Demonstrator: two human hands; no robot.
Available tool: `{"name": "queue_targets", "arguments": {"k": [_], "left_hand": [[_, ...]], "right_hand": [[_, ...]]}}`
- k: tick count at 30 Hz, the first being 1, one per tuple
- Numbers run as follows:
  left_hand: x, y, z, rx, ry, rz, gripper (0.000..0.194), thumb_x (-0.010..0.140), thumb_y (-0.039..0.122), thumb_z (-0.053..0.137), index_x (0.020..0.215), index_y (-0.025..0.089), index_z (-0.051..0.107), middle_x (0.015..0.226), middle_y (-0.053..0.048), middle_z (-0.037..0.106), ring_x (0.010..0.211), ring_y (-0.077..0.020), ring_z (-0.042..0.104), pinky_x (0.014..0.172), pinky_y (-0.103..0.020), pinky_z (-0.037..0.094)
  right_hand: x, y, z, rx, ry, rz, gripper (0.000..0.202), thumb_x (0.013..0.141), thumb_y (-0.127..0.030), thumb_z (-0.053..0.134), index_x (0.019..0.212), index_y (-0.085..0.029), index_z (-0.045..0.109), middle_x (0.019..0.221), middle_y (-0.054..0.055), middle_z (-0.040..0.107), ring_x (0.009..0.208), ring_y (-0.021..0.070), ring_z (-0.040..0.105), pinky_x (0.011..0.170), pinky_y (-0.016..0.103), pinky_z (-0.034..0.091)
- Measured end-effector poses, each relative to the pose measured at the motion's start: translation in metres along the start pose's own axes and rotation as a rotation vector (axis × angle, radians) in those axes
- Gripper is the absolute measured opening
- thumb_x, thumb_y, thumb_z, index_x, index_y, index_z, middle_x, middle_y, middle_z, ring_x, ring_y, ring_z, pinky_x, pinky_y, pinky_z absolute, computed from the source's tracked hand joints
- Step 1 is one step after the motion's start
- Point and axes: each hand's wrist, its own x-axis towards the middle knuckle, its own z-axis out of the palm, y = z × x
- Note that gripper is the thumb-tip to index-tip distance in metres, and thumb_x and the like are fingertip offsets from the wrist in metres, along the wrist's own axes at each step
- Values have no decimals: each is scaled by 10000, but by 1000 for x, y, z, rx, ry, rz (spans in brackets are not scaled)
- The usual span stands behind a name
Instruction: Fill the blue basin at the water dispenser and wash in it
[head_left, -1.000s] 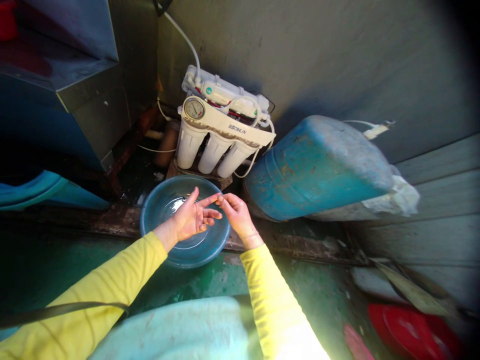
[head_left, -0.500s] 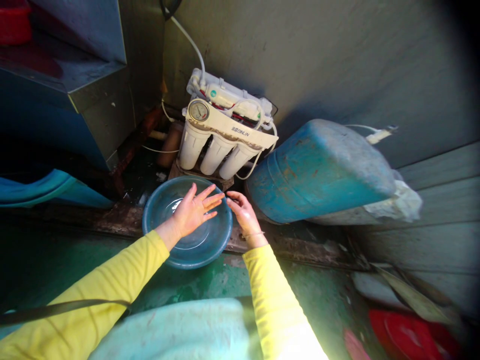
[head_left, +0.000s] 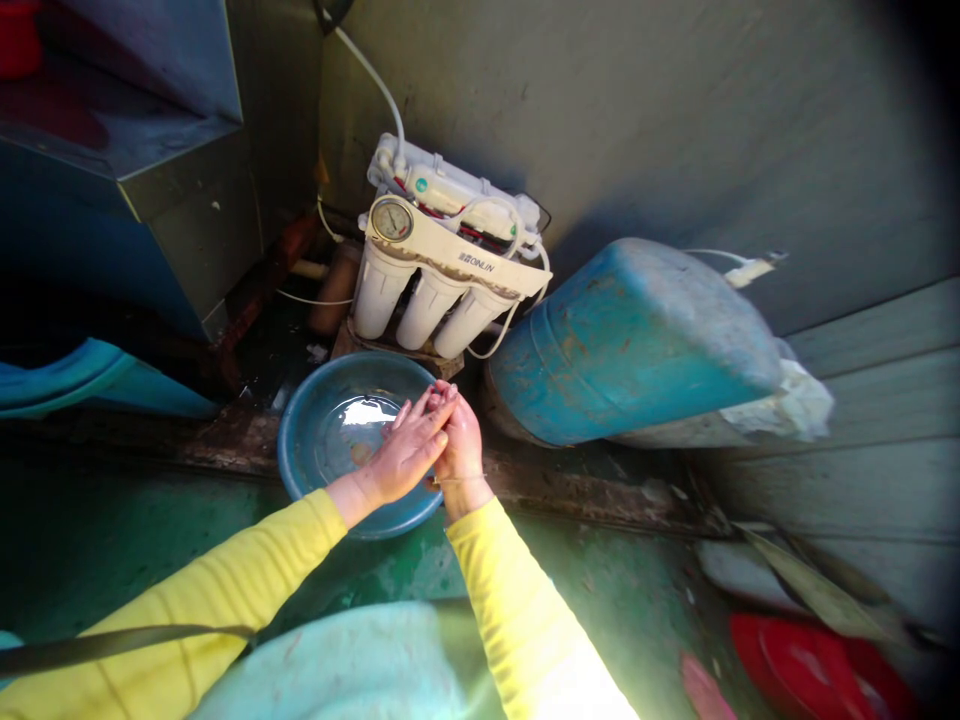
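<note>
My left hand (head_left: 409, 452) lies against my right hand (head_left: 460, 440), and the two touch above the right side of a blue plastic basin (head_left: 307, 420) with water in it. The left fingers are stretched out across the right palm. Around the left fingertips, the right fingers are bent and closed; their tips partly hide each other. Both hands look wet, and no object shows between them. A thin bracelet circles my right wrist, and both sleeves are yellow.
Behind the basin stands a white water filter unit (head_left: 450, 265) with a gauge and hoses. A blue plastic drum (head_left: 600, 345) leans at its right. A metal counter (head_left: 187, 215) is at the left, and a red object (head_left: 817, 660) lies at the lower right on the green floor.
My hands, slightly apart before, have come together. My left hand has moved right and turned over onto my right hand, which has closed around its fingers. The view has shifted slightly.
</note>
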Motion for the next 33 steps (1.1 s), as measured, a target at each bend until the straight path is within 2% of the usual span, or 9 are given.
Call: {"name": "queue_targets", "arguments": {"k": [5,10,14,18,22,25,28,30,33], "left_hand": [[-1,2,-7,165,-94,120,462,861,398,438,1319,339,438,1463,5,317,1396,-242,139,1102,-478,-82],[-4,-3,-6,199,-85,129,489,887,376,397,1372,334,346,1472,14,299,1401,-213,122,1115,-453,-51],[-1,-2,-5,8,34,39,504,921,375,309,1416,308,241,1506,33,216,1402,-170,113,1136,-396,11],[3,1,-7,-223,103,-40,496,918,393,321,1402,291,300,1503,26,238,1390,-169,168,1145,-340,73],[2,0,-4,-207,68,-18,491,894,370,406,1375,280,363,1494,2,260,1391,-190,168,1148,-364,47],[-2,1,1,-73,-9,24,508,868,340,465,1365,283,374,1490,-12,263,1398,-215,139,1140,-415,-5],[-3,1,2,-43,-57,38,474,844,324,508,1314,297,453,1453,-16,349,1389,-234,174,1134,-447,-4],[1,1,-3,-108,7,20,435,843,314,514,1277,291,502,1403,-27,435,1358,-226,262,1135,-427,90],[13,-1,-15,-273,301,-44,432,828,304,548,1258,279,506,1325,-37,509,1258,-192,412,1071,-341,287]], "right_hand": [[1,-12,-3,111,1,143,373,742,-574,528,689,-207,486,602,-21,501,559,109,482,602,271,489],[3,-23,-1,238,-53,323,339,740,-490,599,603,-212,462,541,-43,487,515,99,460,592,251,460],[-1,-26,0,303,-154,218,150,736,-358,640,775,-214,618,705,-42,608,568,77,487,617,222,450],[-8,-31,1,161,-253,96,279,713,-292,645,984,-227,637,887,-6,654,690,100,545,697,245,465],[-6,-25,0,127,-130,53,273,687,-327,654,932,-209,638,965,18,645,800,124,569,773,266,475],[0,-14,-4,134,21,91,223,685,-405,651,746,-200,588,763,-5,614,674,111,542,670,251,481],[7,-11,-10,155,69,224,379,719,-546,577,586,-208,467,579,-20,524,546,114,481,582,261,467],[9,-14,-13,202,-54,271,438,763,-617,468,613,-208,517,654,12,593,598,130,519,644,282,486],[5,-25,-13,243,-287,239,566,828,-646,261,950,-234,630,1102,48,638,655,123,531,730,307,496]]}}
